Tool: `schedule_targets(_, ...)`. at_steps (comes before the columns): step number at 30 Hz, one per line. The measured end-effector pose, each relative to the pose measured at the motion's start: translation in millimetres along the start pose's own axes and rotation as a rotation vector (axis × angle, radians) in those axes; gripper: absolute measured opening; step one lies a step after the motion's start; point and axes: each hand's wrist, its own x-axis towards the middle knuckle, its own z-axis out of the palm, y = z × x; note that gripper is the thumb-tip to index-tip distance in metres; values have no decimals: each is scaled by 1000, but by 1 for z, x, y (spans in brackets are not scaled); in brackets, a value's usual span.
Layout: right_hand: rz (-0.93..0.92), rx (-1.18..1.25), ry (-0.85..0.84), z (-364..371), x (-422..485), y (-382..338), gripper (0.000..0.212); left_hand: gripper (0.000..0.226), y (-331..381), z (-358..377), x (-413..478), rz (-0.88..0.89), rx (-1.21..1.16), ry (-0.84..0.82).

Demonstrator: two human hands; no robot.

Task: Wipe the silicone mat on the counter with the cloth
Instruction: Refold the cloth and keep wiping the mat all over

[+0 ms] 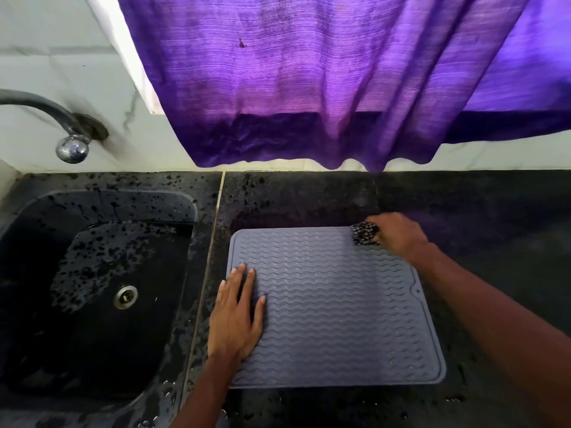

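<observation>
A grey silicone mat [336,307] with wavy ridges lies flat on the black counter [494,242]. My left hand [236,313] presses flat on the mat's left edge, fingers straight and spread. My right hand [398,234] grips a small dark speckled cloth [364,233], bunched up, at the mat's far right corner. Most of the cloth is hidden inside my fist.
A black sink [92,288] with a metal drain sits left of the mat, wet with droplets. A metal tap [69,143] juts from the white tiled wall. A purple curtain [324,81] hangs above the counter's back edge.
</observation>
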Motion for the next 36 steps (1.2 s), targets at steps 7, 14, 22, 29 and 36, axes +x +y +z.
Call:
schedule_targets(7, 106, 50, -28, -13, -6, 53, 24, 61, 4, 2, 1, 1, 125, -44)
schedule_targets(14, 186, 109, -31, -15, 1, 47, 31, 61, 5, -1, 2, -32, 48, -31)
schedule_targets(22, 334, 155, -107, 2, -32, 53, 41, 62, 5, 0, 1, -63, 8, -21)
schedule_targets(29, 234, 140, -284, 4, -77, 43, 36, 63, 4, -1, 0, -65, -9, -8)
schedule_targets(36, -112, 237, 76, 12, -45, -18, 40, 61, 5, -1, 0, -52, -31, 16)
